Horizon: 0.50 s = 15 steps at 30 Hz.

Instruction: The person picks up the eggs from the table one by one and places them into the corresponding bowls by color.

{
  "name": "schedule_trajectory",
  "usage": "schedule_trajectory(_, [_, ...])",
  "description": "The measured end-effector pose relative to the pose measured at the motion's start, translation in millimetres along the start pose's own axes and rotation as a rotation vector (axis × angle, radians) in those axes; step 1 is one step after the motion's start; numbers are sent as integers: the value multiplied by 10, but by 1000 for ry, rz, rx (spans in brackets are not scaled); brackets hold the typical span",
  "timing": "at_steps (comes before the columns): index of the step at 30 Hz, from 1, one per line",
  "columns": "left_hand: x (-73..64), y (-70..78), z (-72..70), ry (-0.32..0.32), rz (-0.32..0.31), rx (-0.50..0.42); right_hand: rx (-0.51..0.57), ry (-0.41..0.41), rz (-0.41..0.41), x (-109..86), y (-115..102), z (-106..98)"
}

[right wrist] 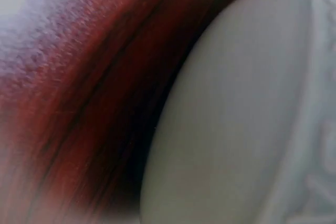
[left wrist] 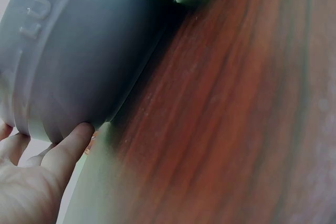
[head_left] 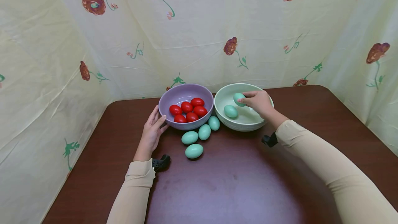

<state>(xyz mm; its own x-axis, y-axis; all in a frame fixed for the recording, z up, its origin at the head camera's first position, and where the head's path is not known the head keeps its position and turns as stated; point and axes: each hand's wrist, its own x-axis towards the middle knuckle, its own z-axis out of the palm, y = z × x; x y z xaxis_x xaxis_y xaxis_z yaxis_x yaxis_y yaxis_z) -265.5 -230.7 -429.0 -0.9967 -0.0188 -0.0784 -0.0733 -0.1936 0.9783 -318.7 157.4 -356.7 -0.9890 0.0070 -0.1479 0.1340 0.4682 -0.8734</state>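
Observation:
Inside the pale green bowl point(head_left: 245, 127), my right hand point(head_left: 259, 103) pinches a mint-green egg point(head_left: 238, 99) between thumb and fingertips. A second green egg point(head_left: 230, 111) lies on that bowl's floor. My left hand point(head_left: 151, 132) rests against the left side of the purple bowl point(head_left: 164, 96), its fingers fairly straight and spread. In the left wrist view, the fingertips touch the wall of the purple bowl point(left wrist: 105, 51). Several red eggs point(head_left: 187, 107) lie in the purple bowl. The right hand is outside the right wrist view, which shows the green bowl's wall point(right wrist: 226, 108).
Several loose green eggs point(head_left: 194, 151) lie on the dark brown table point(head_left: 236, 182), in front of the purple bowl and near the gap between the bowls. Behind the table hangs a flowered cloth point(head_left: 192, 44). Both bowls stand side by side near the back edge.

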Motion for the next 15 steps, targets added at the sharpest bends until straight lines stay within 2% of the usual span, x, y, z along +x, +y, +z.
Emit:
schedule_trajectory(3, [3,1,-2,-1,-6,-2,29,-18,14,47,20,20])
schedule_trajectory(10, [-12,-8,15,4,-14,-3,-82,41,-6,126,98,73])
schedule_trajectory(15, [-19,1,10,0,-7,4,-77,35,7,145,100,91])
